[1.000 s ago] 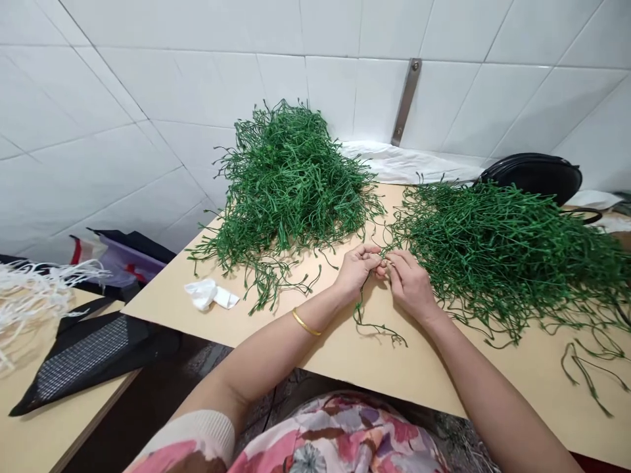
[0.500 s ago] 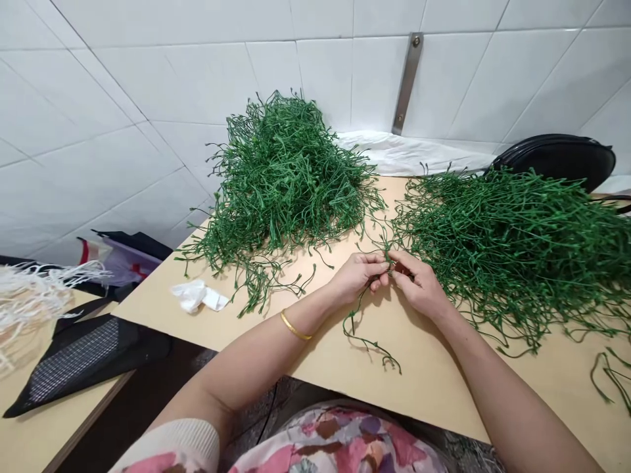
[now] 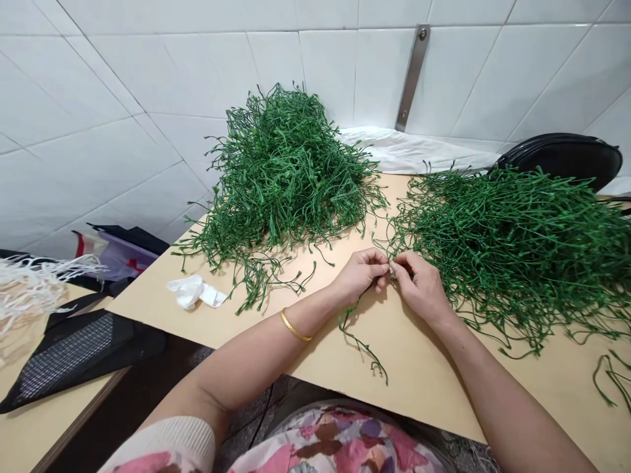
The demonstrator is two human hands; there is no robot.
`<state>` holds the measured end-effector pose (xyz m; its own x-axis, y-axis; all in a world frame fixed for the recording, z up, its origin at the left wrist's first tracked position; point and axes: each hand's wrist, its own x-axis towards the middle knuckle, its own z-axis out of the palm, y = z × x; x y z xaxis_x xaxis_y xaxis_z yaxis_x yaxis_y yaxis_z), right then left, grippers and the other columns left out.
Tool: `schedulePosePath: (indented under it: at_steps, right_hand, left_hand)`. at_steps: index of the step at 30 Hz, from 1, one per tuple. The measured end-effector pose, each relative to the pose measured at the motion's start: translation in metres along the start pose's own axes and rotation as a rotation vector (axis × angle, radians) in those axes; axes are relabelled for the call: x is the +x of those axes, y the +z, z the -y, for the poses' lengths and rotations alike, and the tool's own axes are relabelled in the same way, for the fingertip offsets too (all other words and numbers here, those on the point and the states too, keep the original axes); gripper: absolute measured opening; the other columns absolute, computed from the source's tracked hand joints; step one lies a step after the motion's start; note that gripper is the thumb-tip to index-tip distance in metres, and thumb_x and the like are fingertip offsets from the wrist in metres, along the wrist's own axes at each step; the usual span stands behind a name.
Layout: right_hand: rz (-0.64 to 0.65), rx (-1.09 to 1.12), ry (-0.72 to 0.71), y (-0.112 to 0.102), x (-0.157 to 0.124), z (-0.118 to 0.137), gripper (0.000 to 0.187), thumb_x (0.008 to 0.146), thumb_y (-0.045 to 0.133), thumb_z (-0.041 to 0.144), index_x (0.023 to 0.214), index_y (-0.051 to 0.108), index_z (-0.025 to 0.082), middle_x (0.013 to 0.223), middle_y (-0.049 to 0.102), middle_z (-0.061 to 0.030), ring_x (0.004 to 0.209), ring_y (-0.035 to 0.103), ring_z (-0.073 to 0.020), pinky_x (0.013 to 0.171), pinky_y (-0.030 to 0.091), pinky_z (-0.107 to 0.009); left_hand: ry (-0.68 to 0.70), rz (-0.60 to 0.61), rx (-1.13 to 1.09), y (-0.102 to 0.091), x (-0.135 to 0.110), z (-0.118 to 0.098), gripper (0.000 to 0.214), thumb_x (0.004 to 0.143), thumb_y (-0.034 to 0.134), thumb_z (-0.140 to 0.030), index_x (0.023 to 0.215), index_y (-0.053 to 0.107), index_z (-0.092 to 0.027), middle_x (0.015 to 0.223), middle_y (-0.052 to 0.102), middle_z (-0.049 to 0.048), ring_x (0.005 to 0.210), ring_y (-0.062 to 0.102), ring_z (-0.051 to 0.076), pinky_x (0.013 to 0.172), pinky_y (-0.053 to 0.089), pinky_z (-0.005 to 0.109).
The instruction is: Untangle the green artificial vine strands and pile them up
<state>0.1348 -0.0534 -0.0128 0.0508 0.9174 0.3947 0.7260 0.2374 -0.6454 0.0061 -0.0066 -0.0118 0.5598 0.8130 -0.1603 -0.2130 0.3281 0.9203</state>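
Note:
My left hand [image 3: 359, 276] and my right hand [image 3: 419, 286] meet fingertip to fingertip over the tan table [image 3: 424, 381], both pinched on one green plastic stem [image 3: 362, 341]. The stem hangs from the pinch and trails toward me across the table. A gold bangle sits on my left wrist. A tall heap of the same green stems [image 3: 283, 174] lies beyond my left hand. A wider, flatter heap of stems [image 3: 517, 236] lies right next to my right hand.
A crumpled white scrap [image 3: 192, 292] lies near the table's left edge. A black bag [image 3: 566, 157] and white cloth [image 3: 419, 154] sit at the back by the tiled wall. At the left, a lower table holds black mesh [image 3: 73, 355] and white strings [image 3: 34, 289].
The view has shifted a little. My hands stay pinched together on the stem, whose loose end has swung slightly nearer to me.

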Motion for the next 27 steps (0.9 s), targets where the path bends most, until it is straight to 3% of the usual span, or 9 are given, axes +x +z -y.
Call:
schedulePosePath:
  at_steps: [4, 9, 13, 17, 22, 27]
  right_hand:
    - [0.068, -0.025, -0.039, 0.000, 0.001, -0.002, 0.019, 0.085, 0.042, 0.027, 0.069, 0.046, 0.019, 0.069, 0.048, -0.0008, 0.065, 0.044, -0.0125, 0.062, 0.034, -0.025]
    - [0.065, 0.020, -0.019, -0.002, 0.001, -0.003, 0.024, 0.087, 0.038, 0.027, 0.064, 0.037, 0.020, 0.062, 0.041, 0.0011, 0.061, 0.038, -0.0126, 0.059, 0.030, -0.025]
    - [0.115, -0.026, -0.114, -0.007, 0.002, -0.001, 0.026, 0.087, 0.036, 0.027, 0.063, 0.034, 0.020, 0.061, 0.039, 0.0005, 0.064, 0.036, -0.0139, 0.061, 0.029, -0.027]
    - [0.247, 0.099, -0.112, -0.018, 0.003, 0.003, 0.027, 0.088, 0.035, 0.029, 0.062, 0.034, 0.020, 0.060, 0.037, 0.0018, 0.060, 0.035, -0.0120, 0.057, 0.029, -0.026]
    - [0.411, 0.341, -0.064, -0.031, 0.000, 0.005, 0.031, 0.087, 0.039, 0.036, 0.060, 0.034, 0.020, 0.059, 0.032, 0.0035, 0.056, 0.031, -0.0101, 0.052, 0.027, -0.025]
    - [0.367, 0.682, 0.002, -0.037, -0.003, 0.008, 0.034, 0.083, 0.042, 0.041, 0.057, 0.039, 0.020, 0.057, 0.035, 0.0013, 0.057, 0.036, -0.0123, 0.057, 0.034, -0.029]
  left_hand:
    - [-0.036, -0.015, -0.086, 0.001, -0.001, -0.002, 0.011, 0.065, 0.055, -0.007, 0.066, 0.047, -0.013, 0.050, 0.051, -0.0025, 0.043, 0.049, 0.007, 0.044, 0.040, 0.018]
    - [-0.112, -0.032, -0.087, 0.005, -0.005, -0.009, 0.010, 0.062, 0.054, -0.006, 0.064, 0.047, -0.013, 0.046, 0.043, -0.0048, 0.035, 0.030, 0.000, 0.035, 0.015, 0.013]
    - [-0.202, 0.008, -0.062, 0.003, -0.004, -0.012, 0.007, 0.060, 0.050, -0.009, 0.060, 0.045, -0.014, 0.048, 0.042, -0.0041, 0.034, 0.020, 0.000, 0.035, 0.007, 0.015]
    - [-0.344, 0.179, -0.125, -0.003, -0.002, -0.014, 0.010, 0.060, 0.048, -0.015, 0.059, 0.039, -0.016, 0.047, 0.034, -0.0058, 0.035, 0.016, 0.001, 0.033, 0.007, 0.015]
    - [-0.364, 0.381, -0.186, -0.007, -0.005, -0.013, 0.011, 0.060, 0.050, -0.017, 0.062, 0.039, -0.016, 0.045, 0.023, -0.0080, 0.037, 0.012, 0.002, 0.034, 0.008, 0.013]
    - [-0.386, 0.491, -0.247, -0.004, -0.010, -0.012, 0.012, 0.055, 0.051, -0.017, 0.065, 0.044, -0.015, 0.047, 0.027, -0.0064, 0.038, 0.015, 0.002, 0.034, 0.011, 0.013]
